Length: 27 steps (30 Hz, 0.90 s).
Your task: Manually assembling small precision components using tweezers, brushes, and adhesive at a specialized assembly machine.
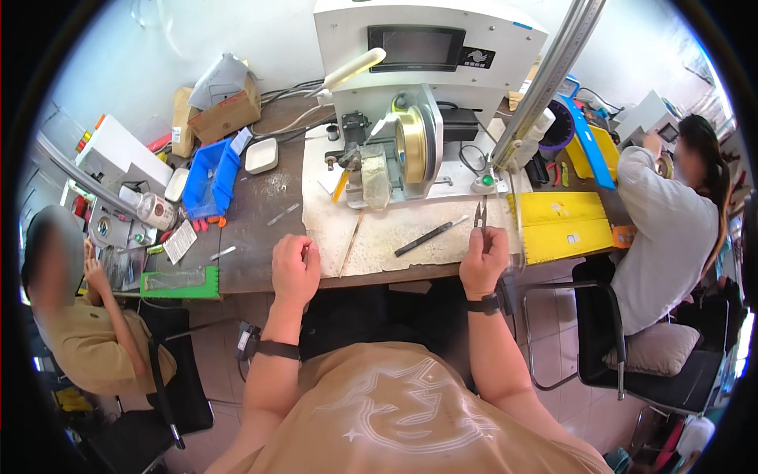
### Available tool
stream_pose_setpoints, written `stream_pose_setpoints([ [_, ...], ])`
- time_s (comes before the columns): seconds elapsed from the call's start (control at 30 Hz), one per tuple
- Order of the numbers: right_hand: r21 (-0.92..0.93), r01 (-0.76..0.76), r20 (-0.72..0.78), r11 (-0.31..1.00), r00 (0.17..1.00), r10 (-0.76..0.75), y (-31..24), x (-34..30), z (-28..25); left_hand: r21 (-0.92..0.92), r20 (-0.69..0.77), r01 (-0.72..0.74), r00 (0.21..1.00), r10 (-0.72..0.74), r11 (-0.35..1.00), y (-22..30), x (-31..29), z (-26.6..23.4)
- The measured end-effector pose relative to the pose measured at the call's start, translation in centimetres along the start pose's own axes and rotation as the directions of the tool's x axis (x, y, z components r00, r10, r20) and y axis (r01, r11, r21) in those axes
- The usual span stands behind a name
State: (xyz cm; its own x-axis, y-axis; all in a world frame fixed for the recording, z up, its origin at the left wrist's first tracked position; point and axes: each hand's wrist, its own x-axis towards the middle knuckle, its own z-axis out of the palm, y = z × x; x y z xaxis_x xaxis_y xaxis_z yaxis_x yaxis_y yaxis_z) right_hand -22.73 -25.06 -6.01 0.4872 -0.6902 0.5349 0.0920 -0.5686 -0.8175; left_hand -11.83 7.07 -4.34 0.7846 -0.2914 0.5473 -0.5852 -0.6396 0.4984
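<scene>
At the bench's front edge my left hand (296,269) is closed, its fingers curled toward the thumb; whether anything small is in them is hidden. My right hand (485,258) grips a pair of dark pointed tweezers (480,215), tips pointing up and away from me. Between the hands, a black-handled slim knife-like tool (426,239) and a thin brown stick (352,243) lie on a stained whitish sheet (379,261). Behind them stands a white machine (347,28) with a gold-rimmed wheel (410,144) and a cloudy clear block-like part (375,178).
A blue bin (212,178), a white dish (261,156) and an open cardboard box (225,118) stand left on the bench. Yellow boards (562,229) lie right. A metal upright (545,83) rises beside the machine. One person (103,316) sits left, another (663,205) right.
</scene>
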Motion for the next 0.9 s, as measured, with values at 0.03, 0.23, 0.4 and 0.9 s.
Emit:
stream_pose_setpoints([
  [0.03,0.035,0.012,0.013,0.999,1.000,-0.013,-0.2,0.0,0.0,0.000,-0.001,-0.004,1.000,0.004,1.000,0.0,0.0,0.0],
  [0.23,0.082,0.010,0.054,0.997,0.998,-0.014,-0.2,0.5,-0.5,-0.014,-0.026,0.042,0.999,-0.042,0.999,0.4,0.6,0.3],
  [0.4,0.058,0.067,0.068,0.996,0.995,-0.071,-0.5,0.3,-0.6,0.044,-0.069,0.021,0.997,-0.018,0.999,0.6,0.1,0.2],
  [0.9,-0.124,-0.003,-0.005,0.992,1.000,0.002,-0.9,0.1,-0.1,0.217,-0.013,-0.024,1.000,0.027,0.976,1.6,1.1,-1.0],
])
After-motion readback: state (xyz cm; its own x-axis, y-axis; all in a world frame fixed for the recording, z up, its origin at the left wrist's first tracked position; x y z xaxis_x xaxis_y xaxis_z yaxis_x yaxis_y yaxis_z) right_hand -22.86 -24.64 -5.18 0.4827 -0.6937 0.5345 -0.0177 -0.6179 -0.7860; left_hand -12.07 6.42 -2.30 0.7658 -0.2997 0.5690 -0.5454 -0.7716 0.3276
